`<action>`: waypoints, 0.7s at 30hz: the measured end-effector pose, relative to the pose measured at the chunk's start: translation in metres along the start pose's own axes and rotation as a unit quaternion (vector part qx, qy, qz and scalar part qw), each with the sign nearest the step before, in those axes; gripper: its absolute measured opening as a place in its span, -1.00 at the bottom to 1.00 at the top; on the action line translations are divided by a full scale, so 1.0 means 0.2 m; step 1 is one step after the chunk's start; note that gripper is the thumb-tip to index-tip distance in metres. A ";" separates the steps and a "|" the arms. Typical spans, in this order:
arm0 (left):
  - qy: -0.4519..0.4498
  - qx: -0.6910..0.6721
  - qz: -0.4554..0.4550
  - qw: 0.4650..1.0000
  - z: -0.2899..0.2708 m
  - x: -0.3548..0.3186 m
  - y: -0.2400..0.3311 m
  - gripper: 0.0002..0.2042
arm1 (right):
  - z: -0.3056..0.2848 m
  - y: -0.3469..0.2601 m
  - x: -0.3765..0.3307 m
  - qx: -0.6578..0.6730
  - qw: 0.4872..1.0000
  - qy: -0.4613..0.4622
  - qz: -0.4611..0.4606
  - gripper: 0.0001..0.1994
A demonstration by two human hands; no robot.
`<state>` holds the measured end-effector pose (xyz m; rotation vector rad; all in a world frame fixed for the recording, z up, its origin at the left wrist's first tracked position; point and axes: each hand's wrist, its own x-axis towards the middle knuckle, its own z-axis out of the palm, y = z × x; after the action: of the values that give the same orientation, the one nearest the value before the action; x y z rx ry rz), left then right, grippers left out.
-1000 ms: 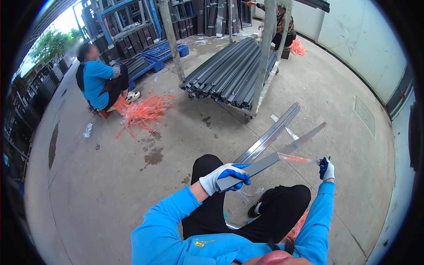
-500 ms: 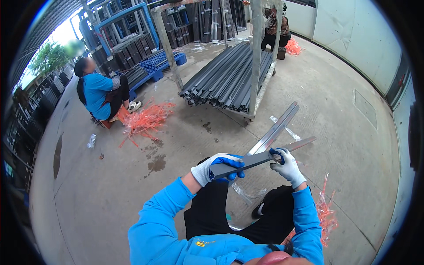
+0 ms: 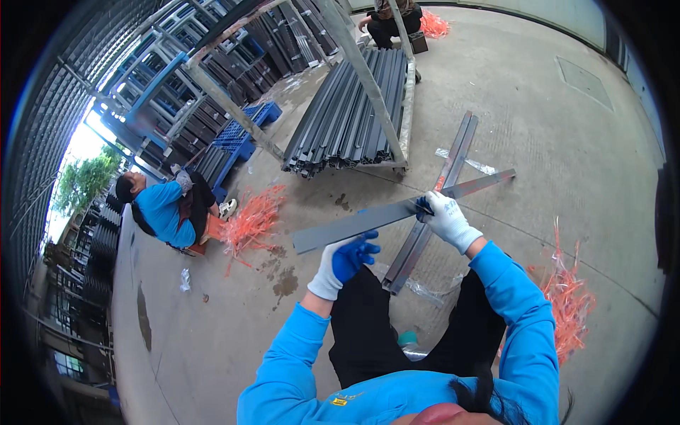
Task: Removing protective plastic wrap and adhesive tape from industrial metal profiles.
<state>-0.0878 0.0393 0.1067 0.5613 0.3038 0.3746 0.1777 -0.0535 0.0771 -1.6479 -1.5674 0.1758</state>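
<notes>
A long dark grey metal profile (image 3: 340,228) is held on the near side of the steel-framed trolley (image 3: 406,120), well apart from it, tilted so that its right part points away from the wearer. The gloved right hand (image 3: 445,214) has its bent fingers closed on the profile's middle, over the upper face (the fingertips hide exactly where the pinch falls). Leftward from that grip runs a broad matt length, ending in a bare, square-cut end; to the right a shinier, narrower-looking length continues on the same line, with a reddish sheen.

The gloved left hand (image 3: 343,263) is under the profile's lower edge, near the square-cut end, its blue-coated fingers loosely bent; I cannot tell whether they grip it.

In front of the trolley, two parallel metal profiles (image 3: 408,256) lie on the concrete, passing beneath the held one; clear film (image 3: 480,166) lies to their right. The trolley itself carries a heap of dark bars (image 3: 347,113). Left of the trolley sit a blue-shirted co-worker (image 3: 166,212) and a pile of coral-red strips (image 3: 251,221); a similar tangle of strips (image 3: 565,312) lies to its near right, beside the wearer's right sleeve.
</notes>
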 end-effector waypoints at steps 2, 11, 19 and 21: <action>0.037 0.116 0.145 0.982 0.03 0.15 -0.14 -0.68 | 0.03 -0.01 0.05 -0.008 1.000 0.003 -0.015 -0.78; 0.124 0.363 0.364 0.849 -0.08 0.44 -0.13 -0.77 | 0.23 -0.12 0.13 -0.038 0.999 -0.037 0.008 -0.76; 0.190 0.298 0.369 0.860 -0.20 0.46 -0.10 -0.78 | 0.31 -0.09 0.24 -0.072 0.993 -0.092 0.035 -0.77; 0.192 0.270 0.370 0.868 -0.19 0.45 -0.12 -0.80 | 0.29 -0.06 0.24 -0.069 0.991 -0.110 0.034 -0.78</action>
<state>-0.0155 0.0767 0.0473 1.1626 0.5825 1.1793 0.1430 0.0131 0.0685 -1.8422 -1.7196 0.2994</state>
